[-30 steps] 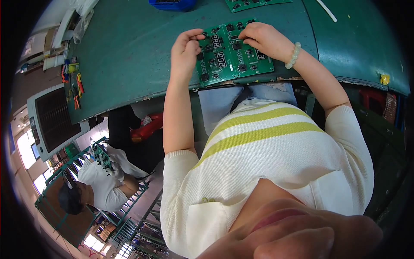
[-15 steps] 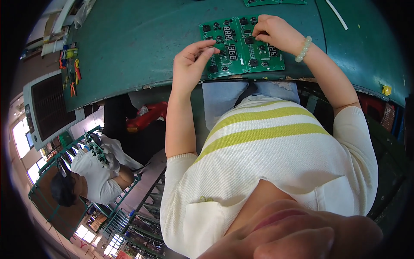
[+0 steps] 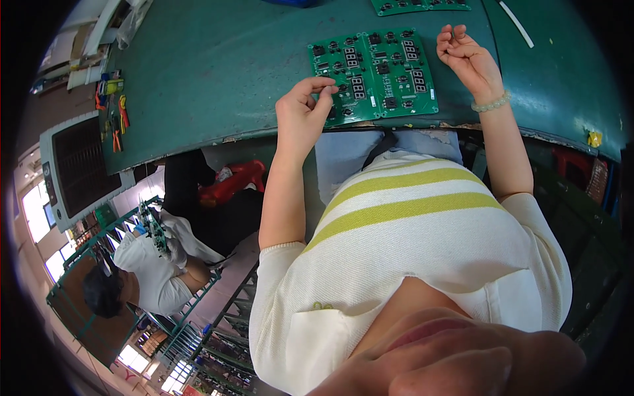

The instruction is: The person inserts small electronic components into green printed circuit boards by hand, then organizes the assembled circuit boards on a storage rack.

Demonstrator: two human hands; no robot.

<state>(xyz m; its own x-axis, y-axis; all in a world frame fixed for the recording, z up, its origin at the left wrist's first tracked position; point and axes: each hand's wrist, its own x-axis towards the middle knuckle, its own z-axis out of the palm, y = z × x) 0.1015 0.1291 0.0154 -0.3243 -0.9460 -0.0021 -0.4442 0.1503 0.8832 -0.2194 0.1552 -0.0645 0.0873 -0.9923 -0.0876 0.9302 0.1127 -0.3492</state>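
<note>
A joined pair of green circuit boards (image 3: 365, 79) lies on the green table in front of me, fitted with digit displays, black square parts and small round buttons. Over its left part is my left hand (image 3: 302, 113), thumb and forefinger brought together in a pinch; whatever they may hold is too small to name. My right hand (image 3: 470, 65) is raised beside the boards on the right, apart from them. Its palm is partly turned up, the fingers loosely bent with tips apart, and I see nothing in it. A pale bead bracelet (image 3: 492, 103) circles that wrist.
Another green circuit board (image 3: 422, 5) lies at the far edge of view. A white strip (image 3: 516, 24) is at the far right. Pliers and hand tools (image 3: 119, 112) are at the table's left end. A co-worker (image 3: 148, 270) sits lower left, holding a circuit board (image 3: 155, 231).
My right hand has lifted off the right part of the boards and moved right, its palm turning up. The left hand stays near the left part, shifted slightly nearer. The view has shifted slightly.
</note>
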